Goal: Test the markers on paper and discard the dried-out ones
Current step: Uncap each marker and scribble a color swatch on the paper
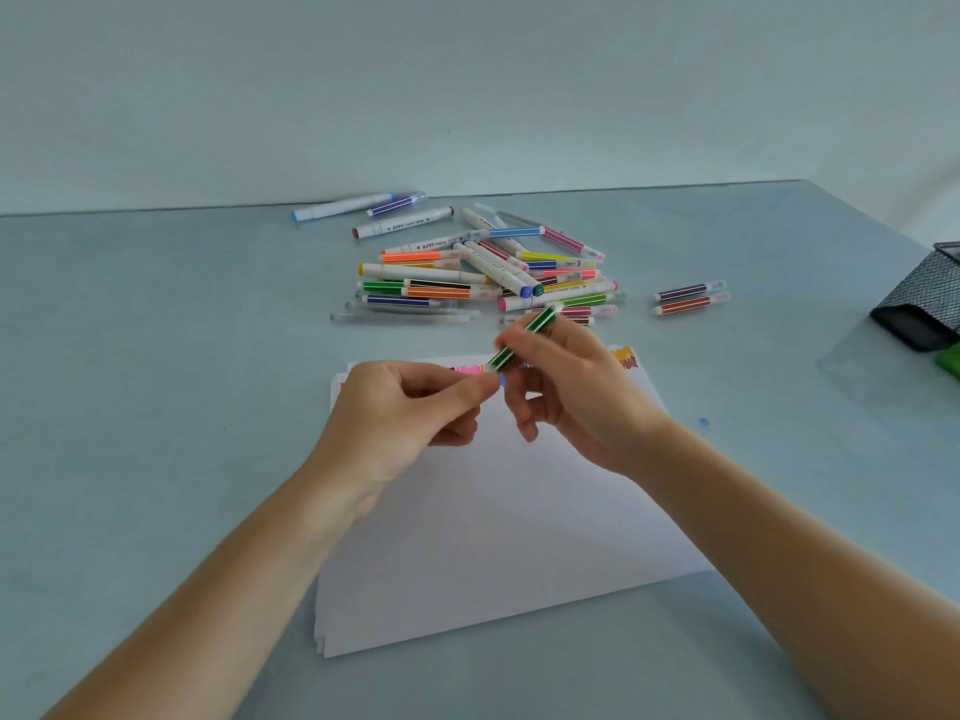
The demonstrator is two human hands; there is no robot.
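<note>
The marker [523, 339] in the right hand [576, 392] was green with white stripes. The paper [493, 511] was white, with pink, orange and red marks along its top. The table [156, 381] was pale blue-grey.

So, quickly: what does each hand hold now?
Left hand: pinches the lower end of the green marker.
Right hand: grips the green marker's barrel.

A pale grey-blue table [156, 407] is filling most of the view, and a plain pale wall [467, 85] is rising behind its far edge. A black mesh container [922, 304] is lying on its side at the table's right edge, with something bright green [949, 360] showing just beside it on the near side. A small blue spot [703, 422] is sitting on the tabletop, nearer than the container and to its left.
</note>
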